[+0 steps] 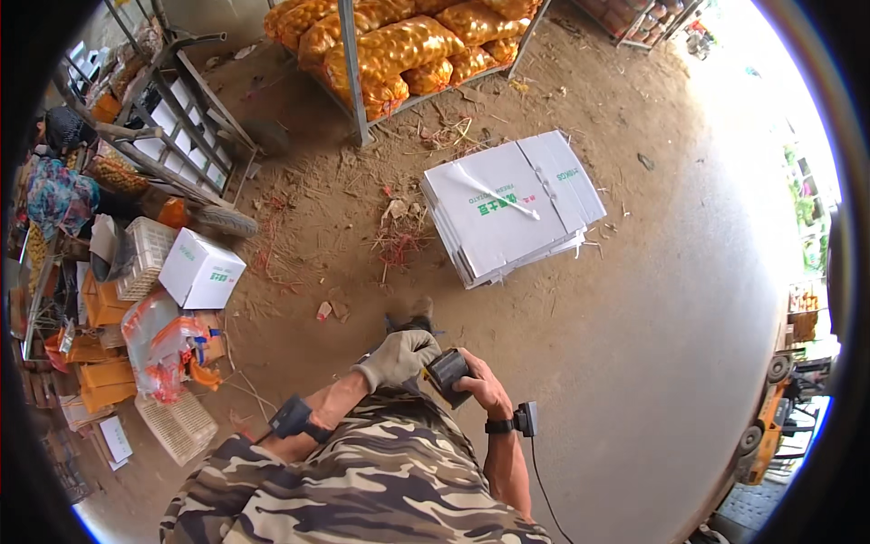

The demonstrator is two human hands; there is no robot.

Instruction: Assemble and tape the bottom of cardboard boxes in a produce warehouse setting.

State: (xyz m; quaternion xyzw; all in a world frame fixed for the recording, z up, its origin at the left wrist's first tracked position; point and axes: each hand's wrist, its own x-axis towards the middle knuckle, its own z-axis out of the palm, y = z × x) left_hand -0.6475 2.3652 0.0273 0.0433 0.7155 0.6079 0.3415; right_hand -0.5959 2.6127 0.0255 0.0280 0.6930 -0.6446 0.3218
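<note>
My right hand (pixel 484 382) is bare and wraps round a black blocky object (pixel 448 374) in front of my waist; its exact kind I cannot make out. Just to the left, my left hand (pixel 397 357) wears a grey work glove. Its fingers are curled closed close to the object's left end, where a small yellow bit shows. Whatever the gloved fingers hold, if anything, is hidden. Beyond my hands, a stack of flattened white cartons (pixel 498 227) with green print lies on the dirt floor. A white rod-like strip (pixel 494 192) rests across the top carton.
A metal rack (pixel 352 72) holds sacks of potatoes (pixel 399 50) at the back. On the left are a wheeled cart (pixel 190 136), a white carton (pixel 201 270), a cream crate (pixel 145 258), plastic bags (pixel 163 340) and a person (pixel 62 195). An orange vehicle (pixel 770 431) stands far right.
</note>
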